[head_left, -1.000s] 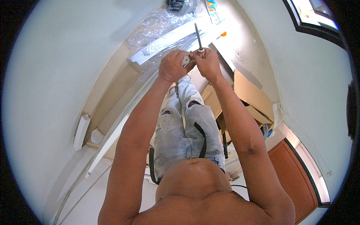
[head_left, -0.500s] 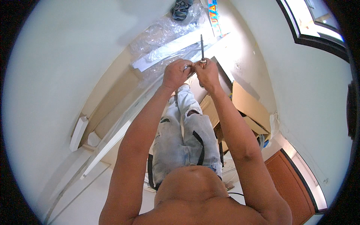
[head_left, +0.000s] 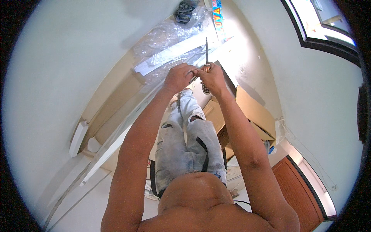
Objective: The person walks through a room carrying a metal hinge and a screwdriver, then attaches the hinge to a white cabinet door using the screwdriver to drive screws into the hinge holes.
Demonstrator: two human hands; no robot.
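My right hand [head_left: 214, 80] grips a screwdriver [head_left: 207, 52], its dark shaft pointing away from me and its handle end showing below the fingers. The thumb of that hand reaches left to the fingers of my left hand [head_left: 179, 79]. Those left fingers are curled in a pinch, and whatever small thing lies between the two hands is too hidden to name. Beyond the left hand lies a long white panel [head_left: 170, 52] partly wrapped in clear plastic film [head_left: 154, 38].
An opened cardboard box [head_left: 255, 112] stands to the right of my right forearm. A long white board edge [head_left: 104, 156] slants beside my left arm. A small white block [head_left: 79, 139] rests by the left wall. A dark bundle [head_left: 185, 11] lies far ahead, near a colourful printed strip [head_left: 217, 19].
The screwdriver's handle shows more below my right hand, and its shaft has shifted slightly down. My left hand has moved a little left. Both hands stay close together.
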